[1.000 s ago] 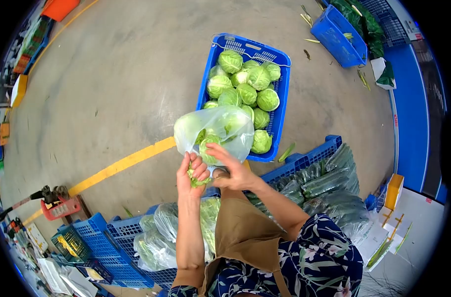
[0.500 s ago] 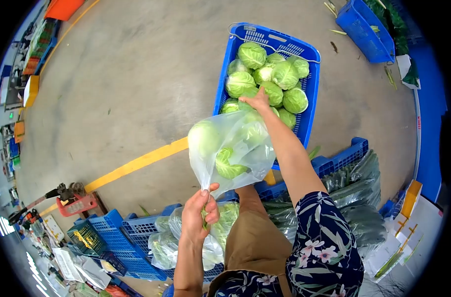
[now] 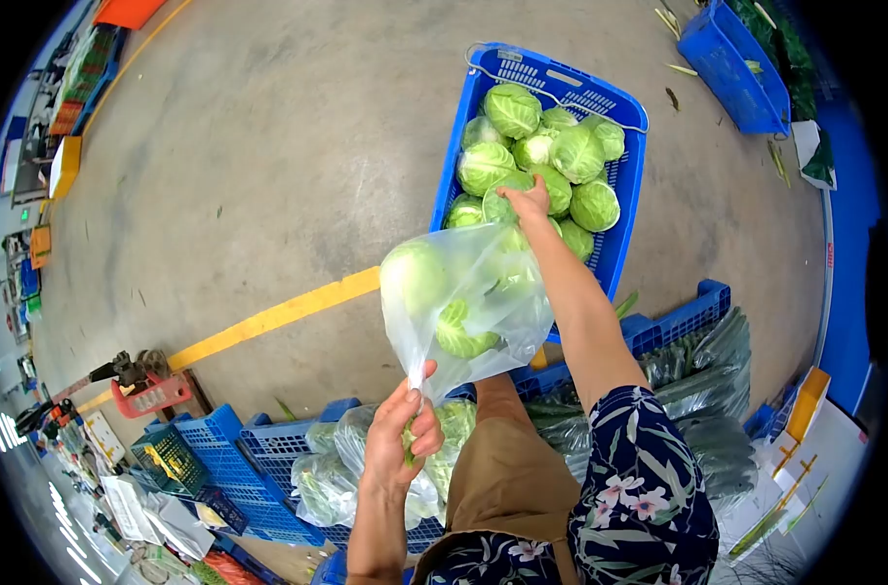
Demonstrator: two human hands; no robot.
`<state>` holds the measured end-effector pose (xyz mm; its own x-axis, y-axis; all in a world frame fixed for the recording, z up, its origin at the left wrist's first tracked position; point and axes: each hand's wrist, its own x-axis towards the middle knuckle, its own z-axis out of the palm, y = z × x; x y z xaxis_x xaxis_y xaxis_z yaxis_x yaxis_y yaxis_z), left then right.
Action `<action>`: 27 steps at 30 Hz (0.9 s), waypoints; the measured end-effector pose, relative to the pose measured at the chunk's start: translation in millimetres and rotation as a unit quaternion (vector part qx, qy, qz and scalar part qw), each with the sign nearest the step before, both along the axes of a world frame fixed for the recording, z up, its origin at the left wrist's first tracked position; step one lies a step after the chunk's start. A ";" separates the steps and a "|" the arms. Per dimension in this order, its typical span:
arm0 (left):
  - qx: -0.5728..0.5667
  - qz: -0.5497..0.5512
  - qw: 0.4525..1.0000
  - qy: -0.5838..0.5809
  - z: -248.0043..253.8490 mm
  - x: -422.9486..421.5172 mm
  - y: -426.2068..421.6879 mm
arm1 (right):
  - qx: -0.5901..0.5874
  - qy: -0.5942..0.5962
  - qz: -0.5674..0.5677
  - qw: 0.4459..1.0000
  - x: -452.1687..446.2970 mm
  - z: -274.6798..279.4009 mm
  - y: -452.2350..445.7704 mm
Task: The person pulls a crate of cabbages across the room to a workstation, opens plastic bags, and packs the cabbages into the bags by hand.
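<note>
My left hand [image 3: 405, 429] is closed around the gathered end of a clear plastic bag [image 3: 475, 261]. The bag hangs over the near end of a blue plastic crate [image 3: 448, 161], with pale green cabbages showing through it. My right hand [image 3: 530, 202] grips a round cabbage [image 3: 503, 198] at the bag's far side, inside the crate; its fingertips are partly hidden against the leaves. Several other cabbages [image 3: 577, 153] are heaped in the crate around that hand.
Blue pallets [image 3: 210, 453] line the floor near my legs, bearing bagged cabbages [image 3: 322, 487] and plastic-wrapped dark green produce [image 3: 702, 390]. At upper right stands another blue crate [image 3: 731, 73]. A red-handled cart [image 3: 151, 398] is at left, beside a yellow floor line [image 3: 288, 314].
The view has shifted slightly, so the crate appears farther right. My right hand has settled on the cabbage by the bag, which shows more clearly now. My left hand keeps its hold on the bag.
</note>
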<state>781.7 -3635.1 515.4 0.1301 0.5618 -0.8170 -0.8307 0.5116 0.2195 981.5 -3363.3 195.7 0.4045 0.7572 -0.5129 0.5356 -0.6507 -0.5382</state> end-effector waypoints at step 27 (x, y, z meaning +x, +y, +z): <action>0.117 -0.007 0.991 -0.058 -6.2 -2.3 57.9 | -0.094 0.451 0.096 0.882 21.7 152.7 -118.9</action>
<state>779.4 -3577.2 509.2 0.2245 0.7316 -0.6437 -0.8501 0.4699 0.2376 1003.2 -3482.2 348.4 -0.3586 0.6350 -0.6842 0.0534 -0.7178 -0.6942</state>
